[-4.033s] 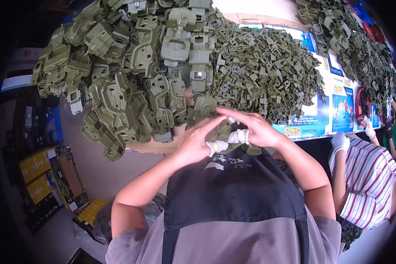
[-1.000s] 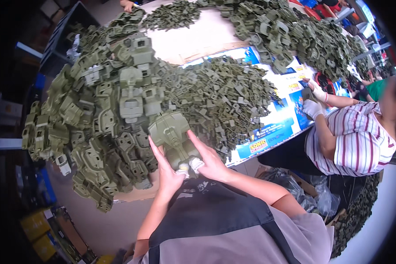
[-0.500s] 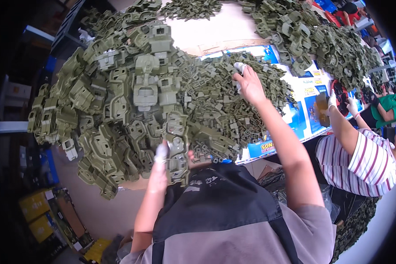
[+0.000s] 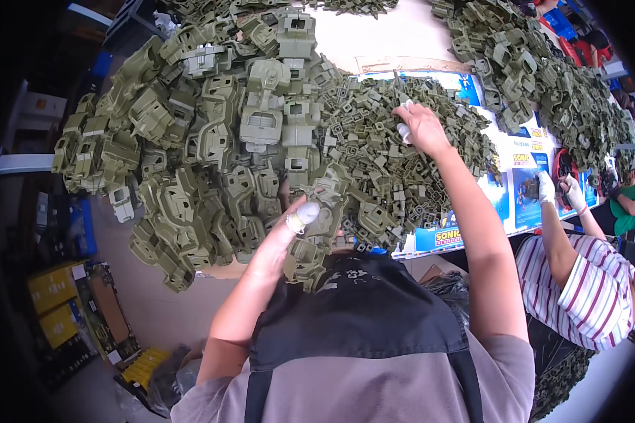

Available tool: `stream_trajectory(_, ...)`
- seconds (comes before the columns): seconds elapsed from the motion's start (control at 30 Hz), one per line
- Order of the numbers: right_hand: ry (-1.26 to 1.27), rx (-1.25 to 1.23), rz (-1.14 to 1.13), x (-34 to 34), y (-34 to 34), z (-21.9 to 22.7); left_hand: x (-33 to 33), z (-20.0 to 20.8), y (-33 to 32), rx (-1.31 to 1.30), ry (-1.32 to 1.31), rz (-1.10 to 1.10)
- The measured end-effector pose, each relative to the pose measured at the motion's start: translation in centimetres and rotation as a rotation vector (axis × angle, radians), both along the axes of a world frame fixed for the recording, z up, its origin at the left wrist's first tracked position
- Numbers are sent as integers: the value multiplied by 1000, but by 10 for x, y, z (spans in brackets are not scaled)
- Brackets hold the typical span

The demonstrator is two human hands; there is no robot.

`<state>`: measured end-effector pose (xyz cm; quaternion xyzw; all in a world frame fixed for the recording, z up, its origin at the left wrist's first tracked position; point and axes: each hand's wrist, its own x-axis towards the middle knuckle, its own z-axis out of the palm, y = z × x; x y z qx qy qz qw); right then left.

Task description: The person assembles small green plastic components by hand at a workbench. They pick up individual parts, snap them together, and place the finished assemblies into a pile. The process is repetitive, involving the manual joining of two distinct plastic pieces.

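Note:
My left hand [image 4: 293, 220], its thumb wrapped in a white finger cover, grips a long olive-green plastic vehicle body [image 4: 326, 211] close in front of my apron. The fingers beneath it are mostly hidden. My right hand [image 4: 425, 130], with white covers on some fingertips, reaches over a heap of small olive-green plastic parts [image 4: 381, 148]. Its fingers are bent down and drawn together at the pile; anything between them is too small to make out. To the left of these small parts, larger olive-green vehicle bodies [image 4: 262, 127] lie stacked in rows.
Another heap of olive-green parts [image 4: 525, 67] covers the far right of the table. Blue printed cardboard [image 4: 430, 240] lies under the small parts. At right, a co-worker in a striped shirt [image 4: 578, 285] handles red and black pieces. Yellow boxes [image 4: 55, 299] stand at lower left.
My left hand has moved up and right, bringing the vehicle body toward the pile's edge. My right hand stays over the small parts, its fingers curled further down. The whole view has shifted slightly.

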<state>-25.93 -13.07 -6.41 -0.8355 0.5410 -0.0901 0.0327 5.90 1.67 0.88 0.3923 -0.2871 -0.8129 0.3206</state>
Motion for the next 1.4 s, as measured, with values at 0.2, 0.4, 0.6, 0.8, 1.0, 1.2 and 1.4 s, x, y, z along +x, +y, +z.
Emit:
stream_trajectory(0.2, -506, 57, 57, 50, 82, 75, 11, 5, 0, -22, -66, -30)
stream_trajectory(0.4, -546, 315, 149, 84, 158, 80, 3, -14, 5, -110, -224, -205)
stream_trajectory(0.6, -491, 486, 124, 81, 169, 82, -4, -9, 14, -91, -160, -322)
stream_trajectory(0.8, -507, 378, 161, 79, 188, 67, -9, -11, 24, -129, -187, -359)
stream_trajectory(1.0, -649, 366, 155, 79, 192, 64, -14, -4, 31, -224, -218, -343)
stream_trajectory(1.2, -933, 555, 220, 70, 164, 73, 1, 1, 15, -193, -231, -230)
stream_trajectory(1.4, -116, 104, -453, 32, 127, 7, 3, -10, 17, 91, -219, 249)
